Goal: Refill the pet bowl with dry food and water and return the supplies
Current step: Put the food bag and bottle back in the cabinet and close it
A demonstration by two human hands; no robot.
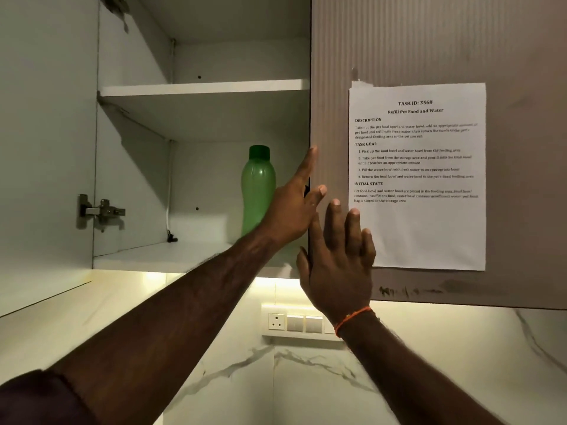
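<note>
Frame centre: left hand point(291, 207) and right hand point(337, 259) both open, empty, fingers spread against cupboard door edge point(310, 118); green bottle point(257, 191) upright on lower shelf point(153, 256).

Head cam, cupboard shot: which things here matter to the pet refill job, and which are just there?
Job:
- green plastic water bottle with dark green cap, upright on the lower shelf
- open white wall cupboard
- left hand and right hand, both open, on the grey ribbed door's edge

Just there:
- printed white task sheet
- wall socket panel
- metal door hinge
</note>
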